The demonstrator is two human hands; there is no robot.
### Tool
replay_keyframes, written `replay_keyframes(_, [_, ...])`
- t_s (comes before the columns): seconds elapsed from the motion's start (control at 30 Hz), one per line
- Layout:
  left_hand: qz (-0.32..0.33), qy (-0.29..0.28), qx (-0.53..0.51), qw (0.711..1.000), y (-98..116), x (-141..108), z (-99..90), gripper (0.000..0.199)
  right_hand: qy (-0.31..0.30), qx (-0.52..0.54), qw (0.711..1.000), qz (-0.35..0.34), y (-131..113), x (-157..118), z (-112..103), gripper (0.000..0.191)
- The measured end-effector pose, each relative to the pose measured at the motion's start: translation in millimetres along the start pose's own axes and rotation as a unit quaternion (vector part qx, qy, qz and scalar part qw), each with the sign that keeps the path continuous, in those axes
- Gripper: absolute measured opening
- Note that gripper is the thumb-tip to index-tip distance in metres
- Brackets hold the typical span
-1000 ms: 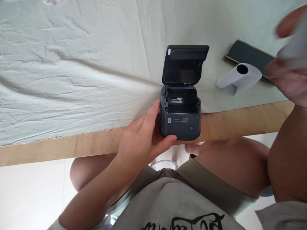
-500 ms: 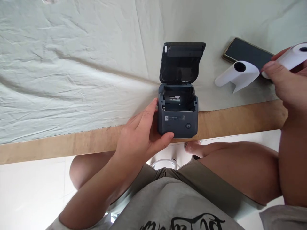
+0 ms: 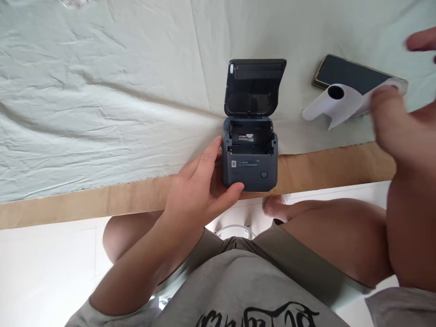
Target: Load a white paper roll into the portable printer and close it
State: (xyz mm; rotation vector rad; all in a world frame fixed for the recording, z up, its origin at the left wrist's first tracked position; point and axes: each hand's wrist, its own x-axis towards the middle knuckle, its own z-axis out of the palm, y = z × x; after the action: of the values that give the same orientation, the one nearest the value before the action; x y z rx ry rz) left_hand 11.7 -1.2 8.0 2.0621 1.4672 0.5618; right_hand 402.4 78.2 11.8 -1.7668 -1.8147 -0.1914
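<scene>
A dark blue-grey portable label printer (image 3: 250,170) sits at the table edge with its black lid (image 3: 255,88) raised and its paper bay bare. My left hand (image 3: 190,188) grips the printer's left side, fingers along the side and thumb at the front corner. On the cloth to the right lies a white paper roll (image 3: 316,105) with a black core, its loose end torn. Beside it, a second white roll (image 3: 398,83) is partly hidden behind my right thumb. My right hand (image 3: 398,127), slightly blurred, has thumb and fingers spread wide apart.
A phone in a case (image 3: 350,72) lies behind the paper rolls. A pale green wrinkled cloth (image 3: 136,68) covers the table, leaving a bare wooden edge (image 3: 102,200) in front. Something clear and shiny (image 3: 73,3) shows at the top left. My legs are below the edge.
My right hand has opened and let go of the second paper roll, now lower beside the phone. My left hand stays on the printer; the view has shifted slightly.
</scene>
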Motion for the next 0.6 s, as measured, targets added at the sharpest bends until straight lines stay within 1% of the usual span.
replay_keyframes(0.03, [0.005,0.004,0.003,1.0,0.5,-0.1,0.3,0.081,-0.01,-0.013,0.999,-0.038,-12.7,0.2,2.5,0.065])
replay_keyframes(0.07, [0.008,0.009,0.004,1.0,0.8,-0.1,0.6,0.081,-0.028,-0.028,0.998,-0.054,-25.4,0.8,5.9,0.063])
replay_keyframes(0.1, [0.011,0.014,0.004,1.0,1.1,-0.2,0.9,0.082,-0.045,-0.045,0.996,-0.054,-36.9,1.7,9.9,0.062])
replay_keyframes(0.2, [0.004,0.015,-0.003,1.0,1.4,-0.2,1.1,0.084,-0.076,-0.097,0.992,-0.009,-59.4,7.1,19.8,0.056])
replay_keyframes(0.27, [0.001,0.01,-0.008,1.0,1.5,-0.4,0.7,0.084,-0.102,-0.12,0.987,0.018,-65.0,11.3,21.3,0.05])
replay_keyframes(0.33, [0.003,0.006,-0.012,1.0,1.5,-0.7,0.2,0.084,-0.136,-0.133,0.981,0.041,-68.1,13.2,17.6,0.045])
replay_keyframes(0.4, [0.005,0.003,-0.013,1.0,1.3,-1.1,-0.3,0.082,-0.158,-0.118,0.979,0.048,-72.4,10.7,10.7,0.043])
replay_keyframes(0.43, [0.005,0.001,-0.014,1.0,1.2,-1.3,-0.5,0.082,-0.157,-0.101,0.982,0.041,-75.6,7.5,7.0,0.044])
replay_keyframes(0.53, [0.01,-0.003,-0.014,1.0,1.1,-1.6,-0.5,0.081,-0.132,-0.03,0.991,-0.01,-86.6,-6.5,0.8,0.053])
replay_keyframes(0.6, [0.013,-0.002,-0.008,1.0,1.3,-1.4,-0.2,0.081,-0.137,0.014,0.99,-0.034,-92.1,-14.6,2.9,0.062])
